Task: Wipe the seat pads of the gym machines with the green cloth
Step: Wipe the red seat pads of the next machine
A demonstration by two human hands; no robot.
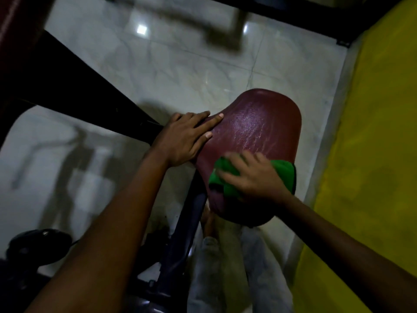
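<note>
The seat (255, 129) is dark red and looks a bit cracked and shiny in the middle. It sits on a dark metal frame (94, 91) above a pale tiled floor (180, 64).

The green cloth (228, 188) lies on the near end of the seat, close to the person. The right hand (252, 177) lies on top of it with the fingers spread out, pressing the cloth down flat. It is blurry, so it looks like it is rubbing.

The left hand (182, 136) lies flat on the left edge of the seat, fingers straight and close together, holding the seat steady.

What could go wrong? Part of the cloth hangs over the right edge of the seat. If the hand slides that way, the cloth could slip off and fall to the floor. The far end of the seat might also get missed, since the cloth is only at the near end.
</note>
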